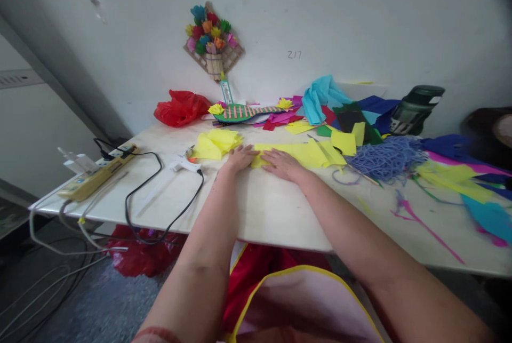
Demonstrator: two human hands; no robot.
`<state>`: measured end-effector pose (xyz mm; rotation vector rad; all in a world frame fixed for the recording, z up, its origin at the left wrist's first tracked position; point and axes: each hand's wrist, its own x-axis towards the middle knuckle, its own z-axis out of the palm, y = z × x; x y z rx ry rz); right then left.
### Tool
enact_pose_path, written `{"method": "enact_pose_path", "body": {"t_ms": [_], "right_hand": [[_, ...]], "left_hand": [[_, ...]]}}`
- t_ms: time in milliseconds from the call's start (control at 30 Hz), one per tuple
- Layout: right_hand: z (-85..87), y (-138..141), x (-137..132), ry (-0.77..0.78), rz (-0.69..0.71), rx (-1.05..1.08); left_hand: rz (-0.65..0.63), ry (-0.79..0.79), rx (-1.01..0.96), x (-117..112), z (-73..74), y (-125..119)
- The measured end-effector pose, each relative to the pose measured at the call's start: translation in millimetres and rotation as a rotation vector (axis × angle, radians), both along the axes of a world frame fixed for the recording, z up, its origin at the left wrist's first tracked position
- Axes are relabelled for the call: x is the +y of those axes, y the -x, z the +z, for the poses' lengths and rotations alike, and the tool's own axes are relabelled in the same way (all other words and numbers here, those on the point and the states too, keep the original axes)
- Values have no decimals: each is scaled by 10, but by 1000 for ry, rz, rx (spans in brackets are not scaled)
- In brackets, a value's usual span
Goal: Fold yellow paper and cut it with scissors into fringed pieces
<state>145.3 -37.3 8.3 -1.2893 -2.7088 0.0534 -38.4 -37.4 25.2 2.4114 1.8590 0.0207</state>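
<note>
Both my hands rest on the white table [264, 209], side by side on yellow paper. My left hand [239, 160] lies flat with its fingers stretched over the left end of a long yellow paper sheet [308, 152]. My right hand [283, 163] lies flat on the same sheet just to the right, fingers spread. A second stack of folded yellow paper [216, 144] sits just left of my left hand. Neither hand grips anything.
A white glue gun [184, 165] with a black cord and a power strip [96, 175] lie at the left. Blue yarn [386, 158], coloured paper scraps [336, 111], a red bag [181, 108] and a dark bottle [414, 109] crowd the back and right. A paper flower ornament [212, 39] hangs on the wall.
</note>
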Motion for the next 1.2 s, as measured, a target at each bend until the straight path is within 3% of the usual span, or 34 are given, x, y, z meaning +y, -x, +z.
{"method": "enact_pose_path", "body": {"t_ms": [200,433,967,1067,1200], "right_hand": [[20,17,-11,56,-37,-19],[7,20,6,118,-45,-24],[-1,23,12,81,-45,-39],[12,29,1,84,-51,-36],[24,33,-9,78,-40,-17]], "left_hand": [[-13,57,-7,-83,99,-31],[47,73,-56,-69,92,-43],[96,78,-218,-129,172,-2],[83,38,-211,-78,122,25],[36,-130,-180,-35,84,-55]]}}
